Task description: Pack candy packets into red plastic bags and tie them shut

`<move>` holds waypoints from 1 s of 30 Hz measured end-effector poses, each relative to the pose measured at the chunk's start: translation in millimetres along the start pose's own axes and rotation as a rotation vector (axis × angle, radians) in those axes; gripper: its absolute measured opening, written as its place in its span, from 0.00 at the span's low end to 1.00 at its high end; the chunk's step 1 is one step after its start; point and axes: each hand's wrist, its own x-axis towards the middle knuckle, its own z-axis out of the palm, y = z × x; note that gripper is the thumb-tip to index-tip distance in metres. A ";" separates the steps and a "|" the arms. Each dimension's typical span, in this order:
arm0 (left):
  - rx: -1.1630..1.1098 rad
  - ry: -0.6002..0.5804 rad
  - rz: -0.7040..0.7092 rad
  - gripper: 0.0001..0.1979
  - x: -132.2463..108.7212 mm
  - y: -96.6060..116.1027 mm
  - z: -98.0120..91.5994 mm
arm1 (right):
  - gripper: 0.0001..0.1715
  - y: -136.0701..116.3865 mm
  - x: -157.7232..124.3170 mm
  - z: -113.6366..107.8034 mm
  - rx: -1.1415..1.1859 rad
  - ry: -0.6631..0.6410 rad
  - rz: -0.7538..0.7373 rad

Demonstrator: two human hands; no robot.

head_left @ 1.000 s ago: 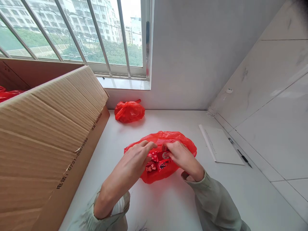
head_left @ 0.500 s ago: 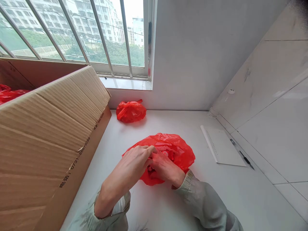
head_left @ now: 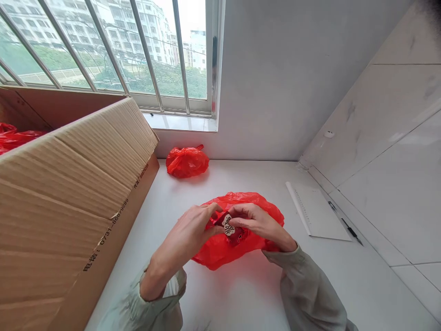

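Observation:
An opened red plastic bag (head_left: 220,257) lies spread on the white table. Over its middle is a small dark red packet (head_left: 229,226) with white lettering. My left hand (head_left: 195,225) pinches the packet's left side between thumb and fingers. From the right, my right hand (head_left: 260,223) has its thumb and fingertips closed on the packet's upper right part. Below the packet, more dark red wrapping shows inside the bag, partly hidden by the packet and my right hand.
A knotted red bag (head_left: 188,162) sits against the back wall. To the left stands a large cardboard box (head_left: 76,184) with red bags (head_left: 20,139) inside. A white notepad (head_left: 322,211) and a black pen (head_left: 345,224) lie at the right. Behind is a barred window (head_left: 165,55).
My right hand has come up out of the bag and moved right, onto the packet. The packet's lettering now shows. My left hand stays at the packet's left side.

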 end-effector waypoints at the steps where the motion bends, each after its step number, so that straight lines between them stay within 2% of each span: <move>1: -0.058 -0.010 0.002 0.04 1.4 -0.1 0.5 | 0.09 -3.6 -2.5 -1.6 0.042 0.005 -0.014; 5: -0.213 -0.054 -0.050 0.07 6.0 -0.5 2.7 | 0.09 -12.1 -8.7 -2.4 0.121 0.068 -0.019; 9: -0.255 -0.009 -0.086 0.08 7.4 0.4 2.9 | 0.15 -14.4 -10.5 -1.5 0.111 0.028 0.025; 13: -0.286 0.008 -0.110 0.06 7.4 0.8 1.2 | 0.08 -14.2 -10.2 -3.0 -0.008 0.052 0.012; 19: -0.296 0.009 -0.091 0.05 7.0 0.7 -0.8 | 0.05 -12.2 -9.1 -2.1 -0.070 0.092 -0.015; 25: -0.173 0.085 -0.072 0.13 9.5 1.4 1.1 | 0.03 -13.0 -6.7 1.2 -0.173 0.142 0.002; 30: -0.227 0.104 -0.068 0.16 10.8 1.1 -0.3 | 0.02 -15.0 -7.3 -3.2 -0.127 0.139 -0.036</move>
